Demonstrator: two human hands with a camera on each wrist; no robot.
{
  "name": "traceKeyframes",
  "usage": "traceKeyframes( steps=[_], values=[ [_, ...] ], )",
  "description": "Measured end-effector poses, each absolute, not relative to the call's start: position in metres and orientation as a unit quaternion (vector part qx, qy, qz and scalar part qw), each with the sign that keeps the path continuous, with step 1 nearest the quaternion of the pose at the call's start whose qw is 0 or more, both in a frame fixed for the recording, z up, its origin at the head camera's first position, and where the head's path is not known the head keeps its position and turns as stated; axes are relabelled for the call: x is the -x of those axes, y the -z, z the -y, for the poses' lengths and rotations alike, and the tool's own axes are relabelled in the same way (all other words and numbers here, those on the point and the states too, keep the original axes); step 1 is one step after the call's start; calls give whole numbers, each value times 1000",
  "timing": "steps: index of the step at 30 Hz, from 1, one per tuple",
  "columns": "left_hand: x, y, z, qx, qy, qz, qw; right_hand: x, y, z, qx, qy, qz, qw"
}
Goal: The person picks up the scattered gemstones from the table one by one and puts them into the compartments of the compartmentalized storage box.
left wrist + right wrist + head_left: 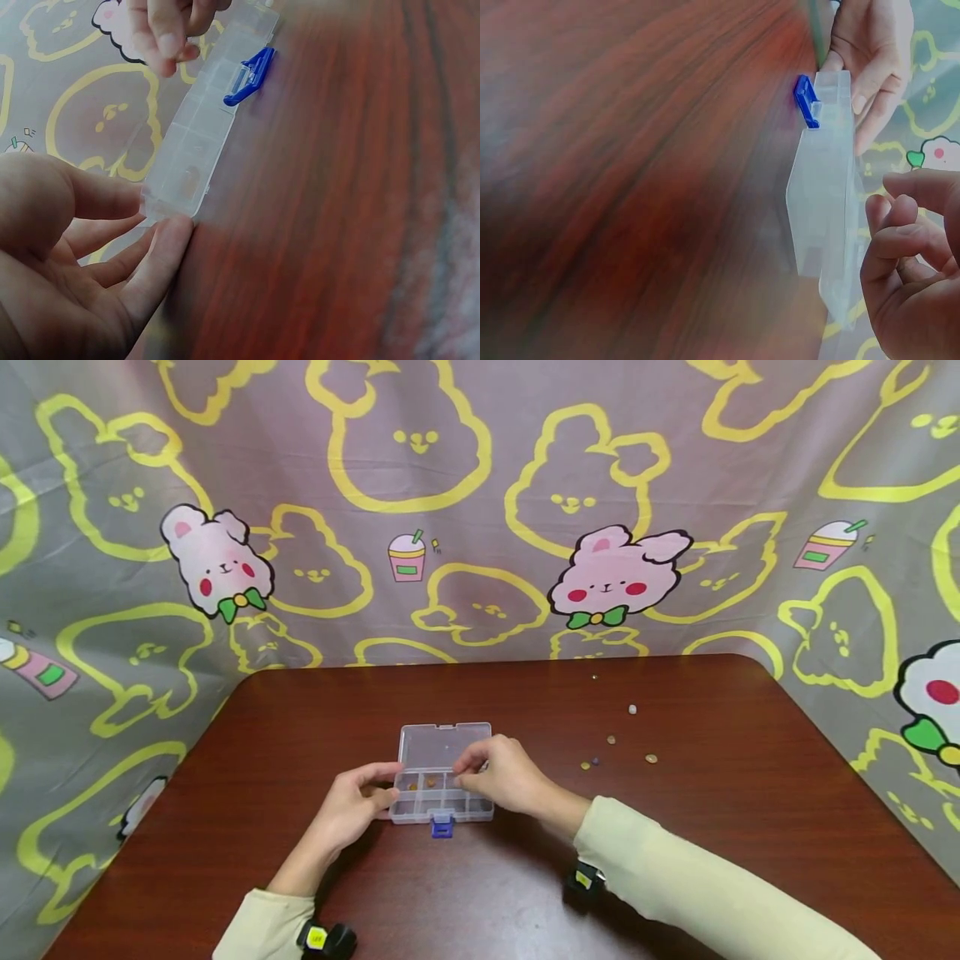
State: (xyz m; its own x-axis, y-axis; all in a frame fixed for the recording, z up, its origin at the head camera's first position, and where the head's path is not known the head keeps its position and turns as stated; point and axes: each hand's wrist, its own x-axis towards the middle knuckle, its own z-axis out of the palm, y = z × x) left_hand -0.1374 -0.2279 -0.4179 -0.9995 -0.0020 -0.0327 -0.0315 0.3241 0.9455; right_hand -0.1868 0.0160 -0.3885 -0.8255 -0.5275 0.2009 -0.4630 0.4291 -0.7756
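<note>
A clear plastic compartment box (430, 807) with a blue latch (442, 828) lies on the table, its lid (431, 747) tipped back. My left hand (347, 806) grips the box's left end, thumb at the front corner and fingers behind, as the left wrist view shows. Small orange-brown beads (431, 782) lie in the back-row compartments at left. My right hand (504, 774) is over the back row, right of the middle, thumb and index finger bent close together. I cannot tell whether a small bead is between those fingertips.
Right of the box several small loose pieces lie on the brown table (720, 827): a white bead (632, 709), a ring-like bead (651, 758), a yellowish bead (585, 766) and a blue bead (596, 761) among them. A patterned cloth (480, 527) hangs behind the table.
</note>
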Motion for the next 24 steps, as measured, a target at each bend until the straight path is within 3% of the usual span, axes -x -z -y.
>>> traceKeyframes(
  steps=[8,24],
  values=[
    [137,417,229,10,-584,-811,15,183,393,-43,266,490,-827,67],
    [136,415,227,9,-576,-818,18,177,401,-99,217,496,-837,76]
  ],
)
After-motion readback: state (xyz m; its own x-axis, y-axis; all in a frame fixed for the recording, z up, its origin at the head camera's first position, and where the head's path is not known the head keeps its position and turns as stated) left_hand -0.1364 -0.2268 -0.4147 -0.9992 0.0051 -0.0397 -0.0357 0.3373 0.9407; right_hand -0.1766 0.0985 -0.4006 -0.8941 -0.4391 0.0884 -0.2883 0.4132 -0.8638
